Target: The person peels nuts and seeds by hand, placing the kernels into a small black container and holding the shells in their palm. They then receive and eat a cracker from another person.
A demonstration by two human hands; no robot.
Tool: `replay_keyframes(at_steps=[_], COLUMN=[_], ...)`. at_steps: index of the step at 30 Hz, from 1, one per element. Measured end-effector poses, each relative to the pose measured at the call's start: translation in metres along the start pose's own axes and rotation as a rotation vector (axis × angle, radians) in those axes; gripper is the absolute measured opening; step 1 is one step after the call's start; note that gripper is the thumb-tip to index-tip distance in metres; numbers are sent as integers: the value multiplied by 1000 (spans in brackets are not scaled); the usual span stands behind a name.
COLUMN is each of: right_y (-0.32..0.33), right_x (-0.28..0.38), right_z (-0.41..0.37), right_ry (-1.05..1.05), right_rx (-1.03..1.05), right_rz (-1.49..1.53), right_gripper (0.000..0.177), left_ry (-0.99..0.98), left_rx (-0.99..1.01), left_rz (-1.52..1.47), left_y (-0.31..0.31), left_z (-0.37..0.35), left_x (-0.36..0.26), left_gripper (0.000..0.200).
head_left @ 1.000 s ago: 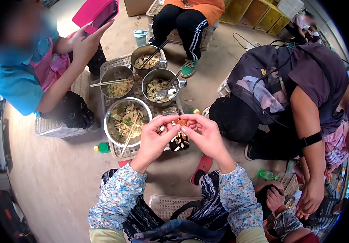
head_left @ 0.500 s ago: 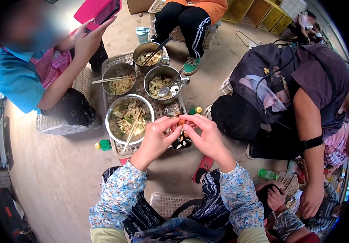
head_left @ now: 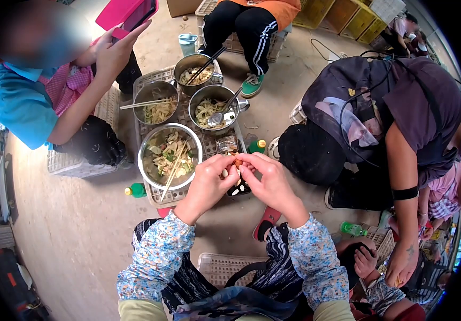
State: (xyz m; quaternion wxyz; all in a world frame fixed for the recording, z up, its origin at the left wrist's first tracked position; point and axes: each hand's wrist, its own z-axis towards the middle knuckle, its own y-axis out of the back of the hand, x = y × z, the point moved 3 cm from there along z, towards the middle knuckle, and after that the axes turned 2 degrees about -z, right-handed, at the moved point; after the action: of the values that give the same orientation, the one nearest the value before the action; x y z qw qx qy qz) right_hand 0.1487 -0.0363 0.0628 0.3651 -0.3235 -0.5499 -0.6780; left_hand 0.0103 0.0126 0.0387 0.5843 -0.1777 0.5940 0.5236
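My left hand (head_left: 210, 181) and my right hand (head_left: 269, 181) meet over the crate's near right corner, fingertips pinched together. Between them is a small reddish-brown piece (head_left: 238, 162), perhaps a nut; its kind is not clear. Just below my fingers, partly hidden, sits a dark tray (head_left: 246, 189) with several whitish pieces in it. To the left of my left hand stands a wide steel bowl (head_left: 143, 170) of food, with wooden chopsticks (head_left: 175, 174) lying across it. A clear-wrapped packet (head_left: 226, 143) lies beyond my fingers.
An upturned plastic crate (head_left: 158, 198) carries several more steel bowls, one with a spoon (head_left: 218, 116). Green bottles (head_left: 136, 190) (head_left: 257, 146) stand beside it. A person in blue (head_left: 22, 107) holds a phone at left; another bends over (head_left: 343, 107) at right.
My hands stay pinched together, with the fingers shifting slightly around the brown piece. The bending person's lowered hand at right has moved a little left and down.
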Motion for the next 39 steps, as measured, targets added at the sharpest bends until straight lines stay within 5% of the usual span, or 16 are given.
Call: replay_keyframes(at_steps=[11, 17, 27, 29, 39], right_y=[-3, -5, -5, -7, -9], right_x=[-8, -10, -14, -16, -20], right_z=[1, 2, 1, -1, -5], right_ry=[-73, -55, -24, -66, -216], right_rx=[-58, -105, -78, -105, -79], right_rz=[83, 141, 48, 89, 269], right_gripper=[24, 22, 24, 25, 27], left_ry=[56, 555, 661, 744, 646], left_rx=[-44, 43, 12, 99, -50], left_rz=[-37, -639, -773, -1074, -767], left_y=[-4, -2, 0, -4, -3], left_z=[0, -1, -2, -6, -4], left_x=[9, 21, 19, 33, 12], left_gripper=[16, 17, 19, 19, 21])
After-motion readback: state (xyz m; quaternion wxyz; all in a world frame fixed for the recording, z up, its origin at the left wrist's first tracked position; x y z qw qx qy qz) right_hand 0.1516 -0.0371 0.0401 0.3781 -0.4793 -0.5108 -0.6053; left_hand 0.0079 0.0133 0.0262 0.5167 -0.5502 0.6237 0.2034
